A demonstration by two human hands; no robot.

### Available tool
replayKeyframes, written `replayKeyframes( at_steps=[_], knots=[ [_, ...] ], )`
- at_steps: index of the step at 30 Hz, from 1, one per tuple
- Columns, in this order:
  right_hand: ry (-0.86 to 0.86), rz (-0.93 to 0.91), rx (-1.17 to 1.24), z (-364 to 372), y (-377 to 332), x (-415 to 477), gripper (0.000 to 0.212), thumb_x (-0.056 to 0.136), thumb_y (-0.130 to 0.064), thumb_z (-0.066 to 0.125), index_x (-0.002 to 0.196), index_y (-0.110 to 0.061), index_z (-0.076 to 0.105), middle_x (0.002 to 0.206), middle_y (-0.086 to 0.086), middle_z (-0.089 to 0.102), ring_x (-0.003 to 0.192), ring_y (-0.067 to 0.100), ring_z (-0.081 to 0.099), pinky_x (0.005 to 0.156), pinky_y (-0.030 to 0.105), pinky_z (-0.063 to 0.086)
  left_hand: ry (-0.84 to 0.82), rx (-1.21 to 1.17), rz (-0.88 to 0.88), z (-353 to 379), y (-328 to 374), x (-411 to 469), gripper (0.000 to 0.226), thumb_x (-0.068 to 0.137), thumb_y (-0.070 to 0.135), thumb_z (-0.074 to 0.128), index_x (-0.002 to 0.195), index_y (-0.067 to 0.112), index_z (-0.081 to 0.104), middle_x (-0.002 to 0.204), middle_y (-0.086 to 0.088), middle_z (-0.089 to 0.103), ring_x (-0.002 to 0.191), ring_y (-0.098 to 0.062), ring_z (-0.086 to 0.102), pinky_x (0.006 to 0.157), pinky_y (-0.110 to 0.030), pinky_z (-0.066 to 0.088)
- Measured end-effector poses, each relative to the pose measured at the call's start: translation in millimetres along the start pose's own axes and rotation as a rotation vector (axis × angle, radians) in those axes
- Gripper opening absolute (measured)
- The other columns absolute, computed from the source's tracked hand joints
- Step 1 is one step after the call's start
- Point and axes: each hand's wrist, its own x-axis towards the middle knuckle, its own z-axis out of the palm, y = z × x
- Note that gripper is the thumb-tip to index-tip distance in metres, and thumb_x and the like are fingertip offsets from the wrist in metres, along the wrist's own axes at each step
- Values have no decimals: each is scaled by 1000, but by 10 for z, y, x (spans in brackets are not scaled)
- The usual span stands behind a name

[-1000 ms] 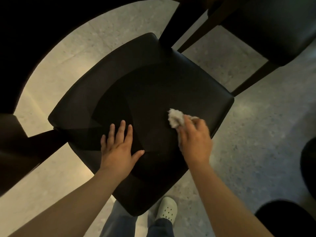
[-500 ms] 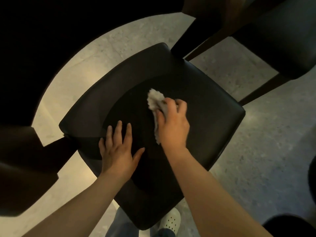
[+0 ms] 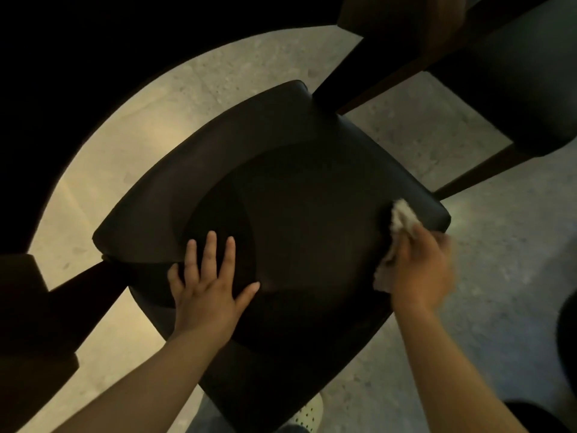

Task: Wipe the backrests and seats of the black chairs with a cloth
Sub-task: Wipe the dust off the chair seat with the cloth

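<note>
Head camera: we wipe the black seat [image 3: 312, 198].
Our left hand [image 3: 206, 289] lies flat on it, fingers spread; our right hand [image 3: 418, 270] grips the cloth [image 3: 402, 218] at its right edge.

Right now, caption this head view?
Left hand flat on black seat, right hand wiping its edge with a cloth.

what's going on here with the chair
A person is wiping a black chair seat with a pale cloth. The right hand grips the cloth at the seat's right edge and looks blurred, likely mid-stroke. The left hand rests flat on the seat, fingers spread, towards its left side. A second black chair stands beyond, with no hand on it.
</note>
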Motion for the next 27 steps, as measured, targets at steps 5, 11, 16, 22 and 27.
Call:
replayKeyframes(
  at_steps=[5,11,16,22,27],
  knots=[
    [-37,-5,89,63,-286,-243,37,93,-38,55,129,-27,55,124,1,45,100,15,51,79,28,41,-23,15,-1,-15,21,6,83,78,73,2,141,32,-34,157,-3,-33,145,-30,-27,117,-53,1],
    [-190,-336,-156,689,-974,-405,52,94,-50,49,142,-31,41,137,7,37,117,23,42,92,35,44,-9,6,-1,4,5,28,84,88,72,19,152,33,-19,159,-1,-29,145,-29,-26,117,-52,1],
    [-138,-407,-199,458,-394,-75,34,95,-35,51,128,-29,54,132,5,45,112,23,48,84,36,47,-15,32,0,23,-4,21,88,74,74,-4,147,32,-28,157,-3,-32,145,-31,-27,117,-54,1],
    [83,129,-27,36,44,-40,31,97,-33,49,126,-25,55,126,5,46,108,21,50,84,31,40,-3,17,-3,30,3,9,88,74,75,-4,147,31,-25,160,-3,-26,146,-31,-21,116,-55,5],
    [-160,-423,-4,186,-569,-816,42,93,-31,48,135,-27,53,134,3,43,110,9,44,83,21,39,-24,32,6,-59,5,0,86,83,74,8,152,30,-17,160,-4,-23,147,-31,-19,117,-54,7]
  ],
)
